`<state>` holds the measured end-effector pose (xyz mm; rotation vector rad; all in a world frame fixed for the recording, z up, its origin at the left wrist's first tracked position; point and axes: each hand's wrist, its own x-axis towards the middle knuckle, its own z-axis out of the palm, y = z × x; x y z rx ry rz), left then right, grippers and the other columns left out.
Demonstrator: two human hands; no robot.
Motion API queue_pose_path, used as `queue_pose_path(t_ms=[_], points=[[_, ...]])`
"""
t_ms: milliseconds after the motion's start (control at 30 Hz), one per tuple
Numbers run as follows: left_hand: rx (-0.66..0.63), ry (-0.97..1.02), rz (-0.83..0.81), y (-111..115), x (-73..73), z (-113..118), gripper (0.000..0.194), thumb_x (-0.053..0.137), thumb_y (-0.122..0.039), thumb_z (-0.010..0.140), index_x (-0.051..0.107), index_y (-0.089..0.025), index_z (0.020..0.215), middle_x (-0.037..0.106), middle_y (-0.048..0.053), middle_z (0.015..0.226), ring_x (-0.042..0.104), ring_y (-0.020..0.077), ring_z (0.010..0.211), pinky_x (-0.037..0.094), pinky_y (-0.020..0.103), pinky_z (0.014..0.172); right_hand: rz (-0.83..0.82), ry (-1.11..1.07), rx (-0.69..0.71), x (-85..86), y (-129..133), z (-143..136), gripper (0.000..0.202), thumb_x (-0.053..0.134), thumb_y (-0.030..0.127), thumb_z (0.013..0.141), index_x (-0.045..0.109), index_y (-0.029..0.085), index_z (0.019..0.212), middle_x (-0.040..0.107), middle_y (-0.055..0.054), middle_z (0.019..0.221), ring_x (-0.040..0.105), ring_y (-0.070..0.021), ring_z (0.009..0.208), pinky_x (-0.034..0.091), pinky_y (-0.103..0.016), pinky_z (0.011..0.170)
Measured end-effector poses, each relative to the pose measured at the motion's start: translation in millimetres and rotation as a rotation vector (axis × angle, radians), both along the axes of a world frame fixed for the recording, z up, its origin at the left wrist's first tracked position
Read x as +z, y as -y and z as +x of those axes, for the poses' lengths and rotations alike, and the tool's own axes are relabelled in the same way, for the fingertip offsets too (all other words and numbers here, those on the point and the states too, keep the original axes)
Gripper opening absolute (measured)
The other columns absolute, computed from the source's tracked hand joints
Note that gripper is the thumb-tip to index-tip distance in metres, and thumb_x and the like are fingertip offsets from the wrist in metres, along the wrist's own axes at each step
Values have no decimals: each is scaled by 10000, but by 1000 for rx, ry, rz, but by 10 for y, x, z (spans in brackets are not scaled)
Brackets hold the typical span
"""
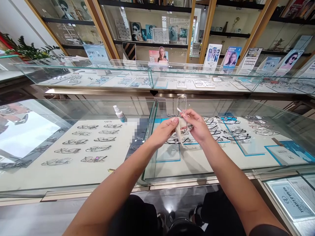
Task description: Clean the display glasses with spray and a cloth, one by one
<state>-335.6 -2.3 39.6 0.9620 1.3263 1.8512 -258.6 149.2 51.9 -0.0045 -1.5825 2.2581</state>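
Note:
Over the glass counter, my two hands are close together in the middle of the head view. My left hand (164, 131) is closed, thumb and fingers pinching a pale cloth (182, 129) with dark and red print that hangs down between the hands. My right hand (197, 127) is closed too, its thumb and fingers around a pair of clear-framed eyeglasses (181, 104) and against the cloth. One lens sticks up above the fingers; the rest of the eyeglasses is hidden by cloth and hands. A white spray bottle (119, 114) stands on the counter to the left.
Beneath the glass top (197, 164) lie rows of eyeglasses (98, 148) on both sides of a glass seam. A second glass showcase (152, 77) runs behind, with upright advertising cards (212, 57) on it. Wall shelves (147, 42) rise beyond. A small gold-coloured item (111, 170) lies near the front edge.

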Motion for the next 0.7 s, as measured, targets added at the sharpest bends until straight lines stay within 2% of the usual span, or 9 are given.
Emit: queue_pose_path(t_ms=[167, 300, 533, 700], points=[[31, -2, -23, -13, -6, -2, 528, 754, -675, 900, 673, -155, 853, 596, 6, 720, 523, 128, 656, 479, 263, 651, 55, -2, 13, -42, 20, -16, 341, 916, 536, 733, 714, 268, 794, 677, -13, 1017, 599, -202, 975, 480, -311, 844], [54, 25, -23, -28, -35, -13, 520, 789, -660, 876, 692, -151, 851, 616, 10, 719, 535, 127, 657, 447, 252, 637, 23, 6, 26, -70, 29, -24, 310, 926, 508, 733, 743, 269, 807, 685, -6, 1015, 594, -183, 925, 475, -301, 807], [79, 47, -40, -18, -59, -44, 497, 870, -617, 814, 700, -150, 804, 573, -7, 633, 499, 116, 600, 373, 254, 605, 31, 4, 58, -56, 50, -17, 317, 916, 511, 737, 735, 262, 811, 716, -9, 1014, 624, -201, 978, 496, -318, 861], [103, 63, -40, -11, -39, -44, 494, 935, -578, 741, 713, -138, 787, 595, -5, 669, 484, 103, 608, 345, 246, 598, 19, 16, 63, -40, 69, -16, 316, 917, 502, 715, 725, 263, 788, 702, -5, 977, 620, -204, 984, 494, -324, 884]])
